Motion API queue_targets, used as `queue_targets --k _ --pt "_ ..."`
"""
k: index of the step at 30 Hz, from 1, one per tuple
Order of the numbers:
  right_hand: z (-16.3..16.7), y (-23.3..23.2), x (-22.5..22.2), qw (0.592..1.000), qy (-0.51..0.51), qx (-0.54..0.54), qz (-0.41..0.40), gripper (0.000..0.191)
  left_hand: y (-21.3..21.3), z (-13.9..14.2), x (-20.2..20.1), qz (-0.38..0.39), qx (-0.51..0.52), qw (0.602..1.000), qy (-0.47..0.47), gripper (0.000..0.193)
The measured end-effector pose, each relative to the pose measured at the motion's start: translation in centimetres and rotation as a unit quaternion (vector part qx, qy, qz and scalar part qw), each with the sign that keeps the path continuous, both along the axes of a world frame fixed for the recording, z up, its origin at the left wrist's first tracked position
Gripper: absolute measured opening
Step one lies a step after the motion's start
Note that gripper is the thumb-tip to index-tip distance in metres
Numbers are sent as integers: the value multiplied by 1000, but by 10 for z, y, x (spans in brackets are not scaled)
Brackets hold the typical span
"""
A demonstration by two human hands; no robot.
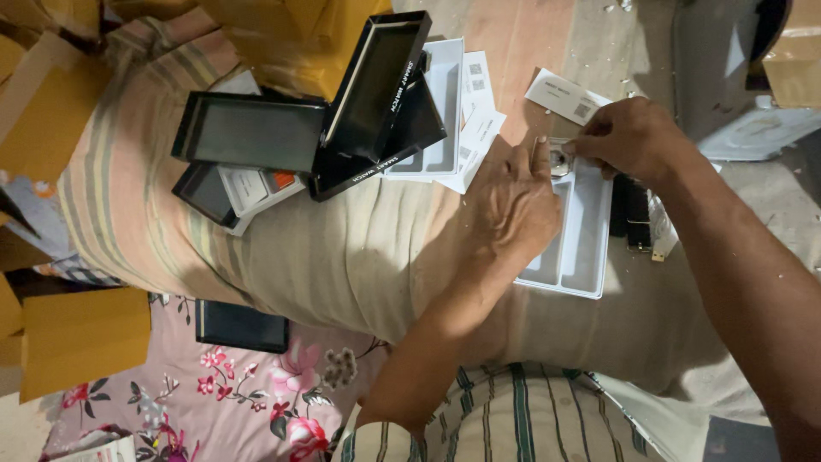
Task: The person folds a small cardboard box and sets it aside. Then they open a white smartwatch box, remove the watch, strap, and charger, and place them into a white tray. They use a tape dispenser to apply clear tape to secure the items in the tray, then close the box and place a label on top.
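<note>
From the head camera, looking straight down, both of the person's hands met over a white moulded tray that lay on a striped cloth-covered cushion near its right edge. The left hand rested on the tray's left rim, fingers curled and pinched at the tray's upper compartment. The right hand came in from the right, its fingertips closed on a small silver watch body that sat in that upper compartment, so that both hands touched it at once. The lower compartments of the tray showed bare white plastic.

Just right of the tray, partly under the right forearm, lay a dark watch strap beside a bit of clear wrapping. Above the hands, a white card with a printed square code lay on the wooden surface beyond the cushion.

Toward the cushion's upper left stood a pile of black box lids and bases, some tilted against each other, with a second white tray and folded white leaflets beside them. Another black box lay on a pink floral cloth below the cushion's lower edge. Yellow-brown cardboard cartons crowded the left side. The person's striped garment showed at the bottom.
</note>
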State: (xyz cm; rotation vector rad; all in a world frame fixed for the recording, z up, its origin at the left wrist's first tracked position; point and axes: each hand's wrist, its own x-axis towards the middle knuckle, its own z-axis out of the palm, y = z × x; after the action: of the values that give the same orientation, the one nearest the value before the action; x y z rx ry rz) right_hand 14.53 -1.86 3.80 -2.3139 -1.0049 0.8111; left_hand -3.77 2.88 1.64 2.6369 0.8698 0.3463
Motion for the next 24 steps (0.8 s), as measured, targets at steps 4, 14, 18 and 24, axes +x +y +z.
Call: queue_targets --k 4,14,18,24 --pt "-2 -6 -3 997 -59 20 -33 65 0 -5 0 0 31 999 -19 69" --pt "-13 -15 8 985 -151 -73 -28 66 0 -9 -1 8 113 992 -59 68" --pt "-14 -28 8 988 -145 -44 -31 61 0 -10 0 2 42 999 10 66" --pt "-13 -67 -24 963 -192 191 10 43 -1 -17 1 9 45 999 -28 66"
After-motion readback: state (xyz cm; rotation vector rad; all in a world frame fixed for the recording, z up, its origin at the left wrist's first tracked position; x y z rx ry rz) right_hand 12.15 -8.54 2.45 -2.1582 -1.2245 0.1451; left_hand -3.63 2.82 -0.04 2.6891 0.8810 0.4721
